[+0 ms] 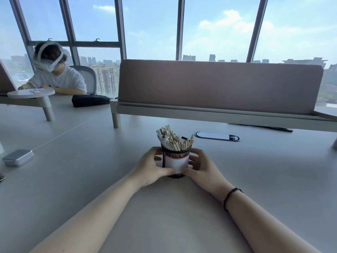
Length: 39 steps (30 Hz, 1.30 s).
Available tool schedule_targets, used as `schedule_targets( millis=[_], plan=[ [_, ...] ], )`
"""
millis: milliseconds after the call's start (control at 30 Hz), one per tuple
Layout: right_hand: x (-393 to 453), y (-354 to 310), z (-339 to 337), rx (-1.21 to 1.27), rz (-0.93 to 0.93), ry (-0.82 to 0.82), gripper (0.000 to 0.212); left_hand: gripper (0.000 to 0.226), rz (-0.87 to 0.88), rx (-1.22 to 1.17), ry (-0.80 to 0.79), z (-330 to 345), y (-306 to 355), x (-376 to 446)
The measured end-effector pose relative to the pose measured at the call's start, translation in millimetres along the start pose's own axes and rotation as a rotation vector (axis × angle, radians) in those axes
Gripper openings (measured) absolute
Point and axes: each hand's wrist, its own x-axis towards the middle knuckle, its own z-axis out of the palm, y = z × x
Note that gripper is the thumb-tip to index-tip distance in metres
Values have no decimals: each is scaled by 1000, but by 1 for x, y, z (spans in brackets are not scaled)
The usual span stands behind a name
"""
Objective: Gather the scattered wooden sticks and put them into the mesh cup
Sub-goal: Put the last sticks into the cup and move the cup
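We are cupping the upright mesh cup [176, 160] between left hand [150, 168] and right hand [201, 166], fingers curled round it, wooden sticks [173, 138] standing inside, mid-table.

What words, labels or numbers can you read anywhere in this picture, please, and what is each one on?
None can be read.
The white band on the mesh cup, held between the left hand and the right hand, shows no writing.
The metal tin shows no marking.
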Motion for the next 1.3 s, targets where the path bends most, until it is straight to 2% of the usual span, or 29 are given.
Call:
schedule_targets(
  millis=[100, 267, 433, 600, 933, 1300],
  plan=[
    [-2, -1, -1, -16, 9, 24, 69, 92, 9, -30, 28, 10, 5, -4],
    [2, 1, -4, -96, 44, 162, 58, 75, 57, -20, 56, 17, 7, 0],
    [22, -1, 0, -181, 59, 214, 57, 75, 95, -7, 23, 18, 5, 23],
    [57, 3, 2, -264, 62, 266, 57, 52, 107, 2, 54, 22, 1, 64],
    [138, 27, 0, -305, 62, 295, 50, 55, 72, -87, 141, 27, -21, 135],
    [157, 28, -2, -350, 66, 304, 47, 62, 34, -16, 170, 26, -32, 155]
  ],
)
